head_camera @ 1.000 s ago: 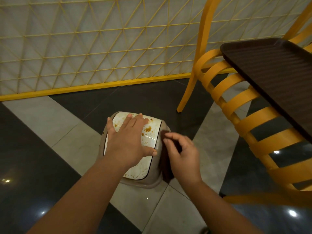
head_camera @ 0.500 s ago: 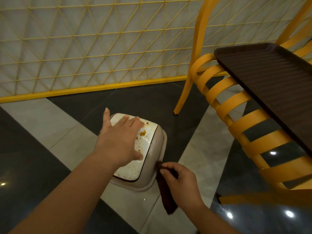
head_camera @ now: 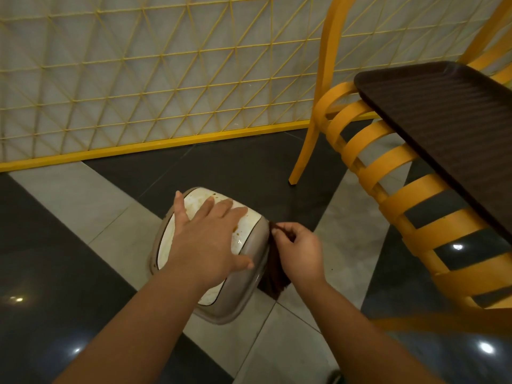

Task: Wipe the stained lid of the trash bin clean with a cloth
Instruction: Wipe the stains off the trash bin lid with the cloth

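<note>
Bin: the small beige plastic trash bin stands on the tiled floor, just below the person.
Lid: its white, brown-stained lid faces up, long axis running from the person away toward the yellow lattice partition.
Stains: orange-brown spots show near the lid's right edge, beside the left hand.
Left hand: the left hand lies flat on the lid, fingers straight and spread, pressing it down.
Cloth: the dark brown cloth hangs down the bin's right side, touching it, off the lid.
Right hand: the right hand pinches the cloth's top edge between thumb and curled fingers.
Key relation: the lid lies just left of the right hand's fingers; my guess is the cloth must swing left onto it.
Nearer hand: left is on the lid already; right is beside it.
Nearby: a yellow slatted chair carries a dark brown ribbed tray.
Writing: none that I can read.
</note>
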Demonstrator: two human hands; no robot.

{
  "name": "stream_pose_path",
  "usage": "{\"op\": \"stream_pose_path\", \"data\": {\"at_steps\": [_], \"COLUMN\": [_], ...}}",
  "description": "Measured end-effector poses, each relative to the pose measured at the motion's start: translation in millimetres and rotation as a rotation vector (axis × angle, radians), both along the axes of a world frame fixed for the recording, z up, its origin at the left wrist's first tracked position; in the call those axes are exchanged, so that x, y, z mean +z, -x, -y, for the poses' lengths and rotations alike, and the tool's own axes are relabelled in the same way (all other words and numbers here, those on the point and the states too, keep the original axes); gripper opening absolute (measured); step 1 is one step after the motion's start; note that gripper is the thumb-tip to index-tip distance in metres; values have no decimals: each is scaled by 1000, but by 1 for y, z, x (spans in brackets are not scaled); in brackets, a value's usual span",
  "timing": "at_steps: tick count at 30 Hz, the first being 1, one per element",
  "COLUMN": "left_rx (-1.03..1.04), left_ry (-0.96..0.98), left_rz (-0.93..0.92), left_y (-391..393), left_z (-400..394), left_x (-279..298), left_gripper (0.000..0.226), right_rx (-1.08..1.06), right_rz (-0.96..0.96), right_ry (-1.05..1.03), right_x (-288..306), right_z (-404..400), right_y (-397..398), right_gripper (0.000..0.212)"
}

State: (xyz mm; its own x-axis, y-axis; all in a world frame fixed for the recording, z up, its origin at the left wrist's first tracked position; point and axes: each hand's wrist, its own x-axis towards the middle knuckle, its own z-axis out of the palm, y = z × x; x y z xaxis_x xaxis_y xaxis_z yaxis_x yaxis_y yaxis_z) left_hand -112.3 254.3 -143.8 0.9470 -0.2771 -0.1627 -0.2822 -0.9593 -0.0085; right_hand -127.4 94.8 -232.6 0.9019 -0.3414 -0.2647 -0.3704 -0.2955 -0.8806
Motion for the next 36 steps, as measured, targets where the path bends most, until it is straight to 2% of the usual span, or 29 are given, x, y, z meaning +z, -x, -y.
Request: {"op": "stream_pose_path", "data": {"at_steps": [5,12,16,18,20,22,25,28,32,36], "left_rx": [-25,26,4,-42,-86,-101,-103,-109,-93,-95], "left_ry": [-11,-10,-9,-24,-47,-52,-44,-28,-3,10], "left_rz": [-67,-113,-99,-88,-103,-128,-145,-163,-193,-187], "left_y": [8,7,4,3,4,4,5,5,6,5], "left_z": [-9,-6,-8,-13,-20,-24,-26,-25,-26,-27], "left_x": [1,0,0,1,1,0,-2,-1,1,1], "left_gripper": [91,89,86,80,80,84,87,87,89,87], "right_rx": [155,81,171,245,259,161,90,80,-37,13], "right_rz": [-34,-27,49,63,40,8,102,158,-31,89], "right_ry": [-21,112,270,279,217,42,-150,-187,-218,-178], "right_x": [-14,-8,-17,-19,-14,-2,16,17,7,5], "right_z": [-10,-2,-3,0,1,-4,-22,-28,-24,-25], "right_y": [52,-8,15,30,30,25,28,34,19,17], "right_gripper": [11,14,11,10,9,9,14,13,13,12]}}
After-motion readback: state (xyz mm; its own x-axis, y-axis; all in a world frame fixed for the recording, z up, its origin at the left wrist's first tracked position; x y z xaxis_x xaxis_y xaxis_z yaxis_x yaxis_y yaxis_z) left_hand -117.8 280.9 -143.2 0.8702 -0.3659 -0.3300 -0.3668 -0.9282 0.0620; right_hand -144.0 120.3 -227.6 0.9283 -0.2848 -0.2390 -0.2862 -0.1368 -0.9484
